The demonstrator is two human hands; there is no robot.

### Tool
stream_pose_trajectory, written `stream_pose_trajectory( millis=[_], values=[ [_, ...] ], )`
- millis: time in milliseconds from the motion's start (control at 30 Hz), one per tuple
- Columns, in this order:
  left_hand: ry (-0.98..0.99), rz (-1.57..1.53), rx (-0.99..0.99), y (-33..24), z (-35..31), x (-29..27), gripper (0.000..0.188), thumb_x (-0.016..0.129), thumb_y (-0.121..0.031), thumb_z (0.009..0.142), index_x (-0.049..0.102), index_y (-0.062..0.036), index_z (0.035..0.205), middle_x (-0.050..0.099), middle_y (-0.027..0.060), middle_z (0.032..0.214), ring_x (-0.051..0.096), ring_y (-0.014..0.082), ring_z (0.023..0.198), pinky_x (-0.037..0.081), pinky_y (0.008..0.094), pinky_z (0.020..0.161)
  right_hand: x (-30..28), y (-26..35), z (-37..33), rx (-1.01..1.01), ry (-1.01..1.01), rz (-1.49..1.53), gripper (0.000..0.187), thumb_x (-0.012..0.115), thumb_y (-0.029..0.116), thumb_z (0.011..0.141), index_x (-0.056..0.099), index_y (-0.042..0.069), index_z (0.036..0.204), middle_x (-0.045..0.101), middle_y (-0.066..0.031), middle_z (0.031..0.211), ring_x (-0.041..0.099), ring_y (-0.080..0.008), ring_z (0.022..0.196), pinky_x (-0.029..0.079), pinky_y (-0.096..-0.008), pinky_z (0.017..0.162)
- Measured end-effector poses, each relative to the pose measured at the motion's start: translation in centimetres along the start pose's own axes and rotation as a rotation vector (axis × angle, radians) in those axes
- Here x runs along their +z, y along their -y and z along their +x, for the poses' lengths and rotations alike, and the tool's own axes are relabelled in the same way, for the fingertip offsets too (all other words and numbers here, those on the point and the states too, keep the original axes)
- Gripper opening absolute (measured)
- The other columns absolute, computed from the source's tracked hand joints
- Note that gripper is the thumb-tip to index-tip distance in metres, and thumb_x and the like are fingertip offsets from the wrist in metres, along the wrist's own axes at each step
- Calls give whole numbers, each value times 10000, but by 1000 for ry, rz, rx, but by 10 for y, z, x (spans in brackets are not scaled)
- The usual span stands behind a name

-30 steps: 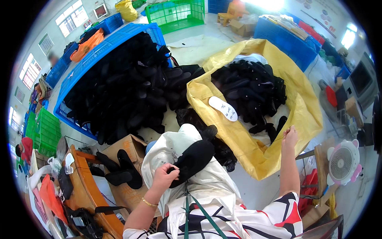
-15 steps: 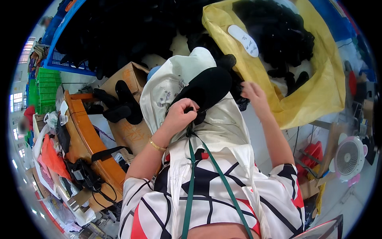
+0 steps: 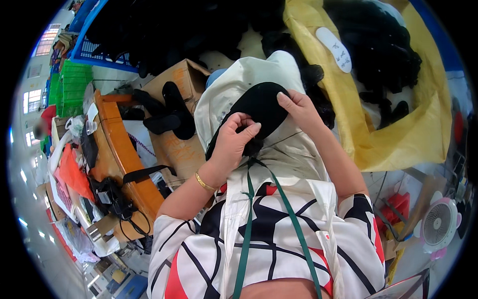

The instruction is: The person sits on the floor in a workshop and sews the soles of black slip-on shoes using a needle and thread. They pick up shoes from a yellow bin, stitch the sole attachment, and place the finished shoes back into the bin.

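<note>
Pinching a black slipper point(image 3: 263, 102) with right hand point(image 3: 302, 110) at two o'clock and left hand point(image 3: 233, 138) at eight, presumably keeping it steady.

Both forearms point(image 3: 343, 167) angled inward as the left hand point(image 3: 232, 139) curled into a pinch and the right hand point(image 3: 302, 112) gripped, thumb point(image 3: 287, 103) uppermost.

Sole-shaped black piece point(image 3: 266, 104) matt, cloth-like; yellow sack point(image 3: 398, 149) creased plastic.
</note>
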State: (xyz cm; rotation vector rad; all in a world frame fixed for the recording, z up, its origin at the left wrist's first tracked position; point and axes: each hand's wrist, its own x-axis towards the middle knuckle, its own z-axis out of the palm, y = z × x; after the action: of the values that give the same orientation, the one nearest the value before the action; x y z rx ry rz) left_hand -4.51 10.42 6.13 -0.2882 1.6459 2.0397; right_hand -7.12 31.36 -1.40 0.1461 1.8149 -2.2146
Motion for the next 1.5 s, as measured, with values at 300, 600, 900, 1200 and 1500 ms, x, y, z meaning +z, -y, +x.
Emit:
stream_pose_trajectory(
  millis=[300,600,900,1200,1500],
  values=[
    [-296,-309,-92,28,12,-9,190,721,-247,877,592,-110,846,569,-30,733,466,49,537,340,190,467,29,28,-2,-513,-407,-593,156,629,60,911,619,3,1056,615,-90,796,622,-174,742,503,-264,709],
    [-302,-379,-265,22,24,-2,163,748,-156,850,630,-43,858,634,6,788,560,72,639,464,219,585,50,19,-34,160,-145,7,76,596,67,939,607,21,1000,603,5,762,571,-54,695,480,-214,620],
    [-265,-472,-223,32,31,-8,118,726,-94,851,641,-20,884,668,40,844,615,98,725,502,228,681,55,17,-35,103,-66,-331,110,618,61,894,627,14,993,588,-37,695,488,-71,608,419,-236,558],
    [-242,-480,-233,35,30,-11,113,722,-89,855,641,-18,894,670,40,844,620,101,727,508,229,682,55,16,-32,111,-71,-305,98,618,62,887,635,9,968,595,-45,695,503,-80,618,434,-247,573],
    [-231,-446,-226,38,28,-9,116,713,-101,867,646,-14,905,672,43,852,624,101,737,509,230,684,47,24,-25,290,26,-211,98,604,97,889,624,8,926,571,-34,661,484,-72,597,417,-249,555]
  ],
)
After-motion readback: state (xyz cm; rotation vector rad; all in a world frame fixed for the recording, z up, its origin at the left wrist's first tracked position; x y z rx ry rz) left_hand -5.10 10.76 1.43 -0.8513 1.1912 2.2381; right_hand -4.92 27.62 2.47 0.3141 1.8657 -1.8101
